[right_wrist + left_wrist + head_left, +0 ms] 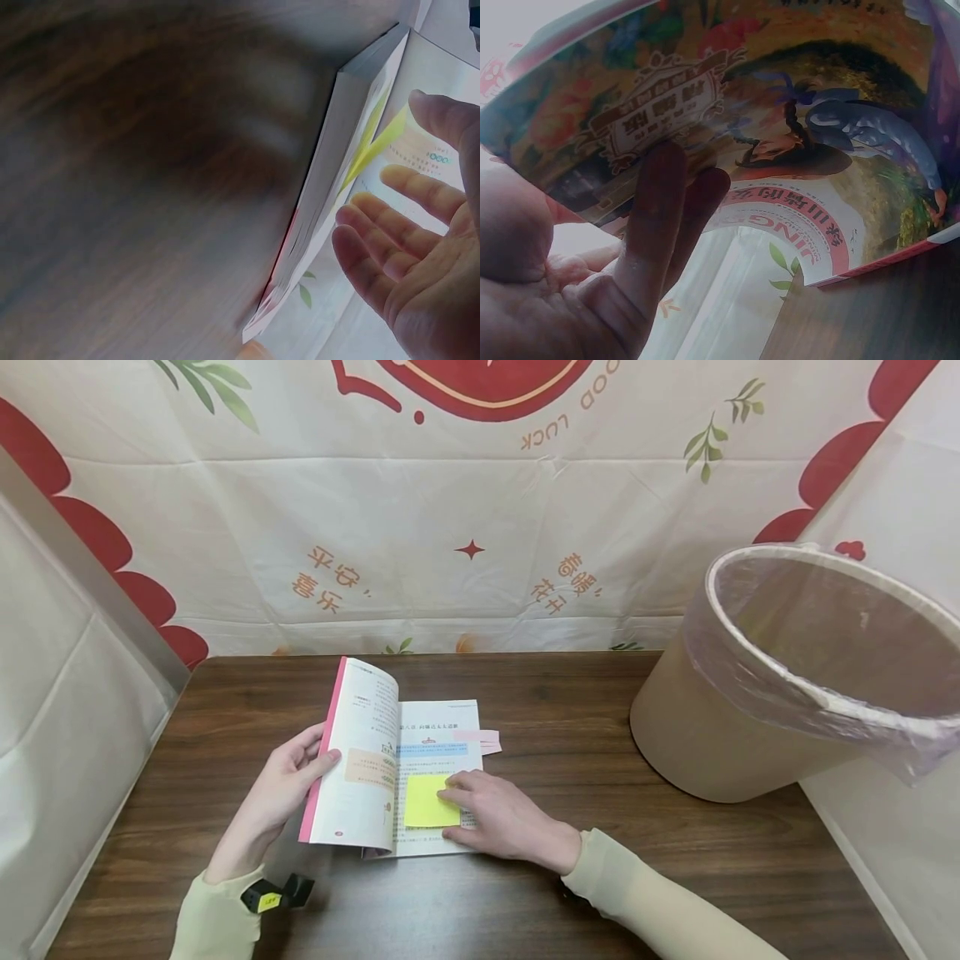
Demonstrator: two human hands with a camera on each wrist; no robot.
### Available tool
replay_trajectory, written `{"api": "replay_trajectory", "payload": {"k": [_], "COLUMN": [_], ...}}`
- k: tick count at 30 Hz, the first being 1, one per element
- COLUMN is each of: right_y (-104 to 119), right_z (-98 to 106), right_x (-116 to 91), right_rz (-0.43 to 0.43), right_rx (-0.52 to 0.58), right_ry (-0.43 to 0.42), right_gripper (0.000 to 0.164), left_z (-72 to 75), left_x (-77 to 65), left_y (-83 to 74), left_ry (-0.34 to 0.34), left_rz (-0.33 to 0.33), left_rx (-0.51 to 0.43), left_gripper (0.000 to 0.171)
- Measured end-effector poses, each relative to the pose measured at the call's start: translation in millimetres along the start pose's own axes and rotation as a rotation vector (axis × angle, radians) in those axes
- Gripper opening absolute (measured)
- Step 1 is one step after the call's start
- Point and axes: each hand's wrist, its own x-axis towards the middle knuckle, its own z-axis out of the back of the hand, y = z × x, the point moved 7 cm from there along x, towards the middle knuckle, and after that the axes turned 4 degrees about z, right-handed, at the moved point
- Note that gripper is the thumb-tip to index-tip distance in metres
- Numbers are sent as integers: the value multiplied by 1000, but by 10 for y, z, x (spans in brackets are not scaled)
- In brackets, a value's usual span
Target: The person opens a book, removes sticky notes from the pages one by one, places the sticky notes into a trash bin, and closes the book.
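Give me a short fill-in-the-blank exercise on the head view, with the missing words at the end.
1. The left hand holds up the ____ side of the open book.
2. The sticky note by the right hand is coloured ____.
3. The tabs jutting past the book's edge are coloured ____.
4. The bin is to the ____ of the book.

Missing words: left; yellow; pink; right.

From here I see 2 pale beige sleeves and, at the left cuff, a black device with 1 yellow label.
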Motion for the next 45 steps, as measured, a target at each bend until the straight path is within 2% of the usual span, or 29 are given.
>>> {"api": "replay_trajectory", "payload": {"k": [17, 28, 45], "right_y": [54, 88, 112], "right_z": [-42, -19, 16], "right_x": [76, 100, 142], "right_rz": [59, 96, 91], "right_rx": [-60, -83, -35], "right_ry": [9, -39, -67], "right_gripper": [42, 19, 17], "left_z": [-4, -1, 8], "left_x": [-20, -25, -35], "left_y": [-11, -10, 54], "left_ry": [-6, -22, -33], "left_rz": [7, 2, 11], "left_rx": [15, 25, 3], "left_gripper": [61, 62, 64]}}
